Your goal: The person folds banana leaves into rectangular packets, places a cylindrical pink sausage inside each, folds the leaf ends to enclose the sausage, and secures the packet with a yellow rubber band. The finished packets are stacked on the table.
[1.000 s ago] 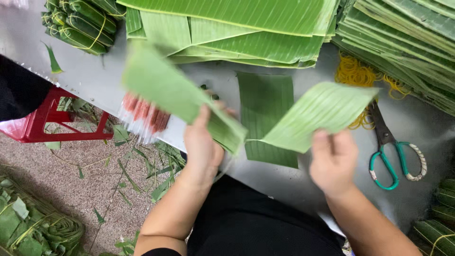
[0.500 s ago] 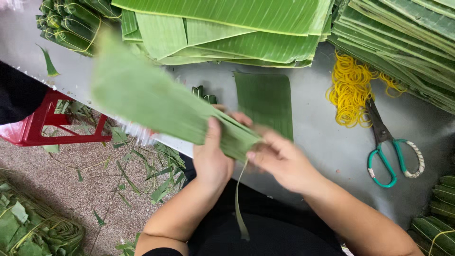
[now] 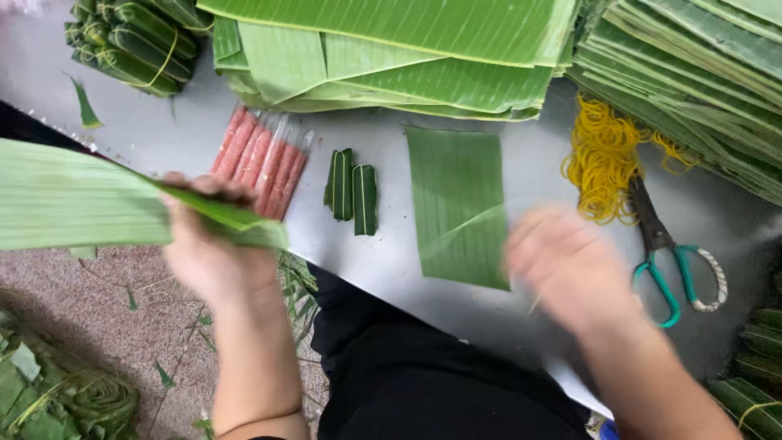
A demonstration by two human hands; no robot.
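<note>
My left hand grips a long green banana leaf strip that stretches out to the left, past the table's edge. My right hand is blurred, hovering over the grey table just right of a flat cut leaf piece; whether it holds anything is unclear. Two small leaf-wrapped rolls lie in the middle. A clear pack of pink sausages lies beside my left hand.
Large stacks of banana leaves fill the back and right. Tied bundles of wrapped rolls sit at the back left. Yellow rubber bands and green-handled scissors lie to the right. Leaf scraps litter the floor.
My left hand has swung the long leaf strip away to the left, uncovering the sausages and the small rolls. My right hand let go of it and moved right.
</note>
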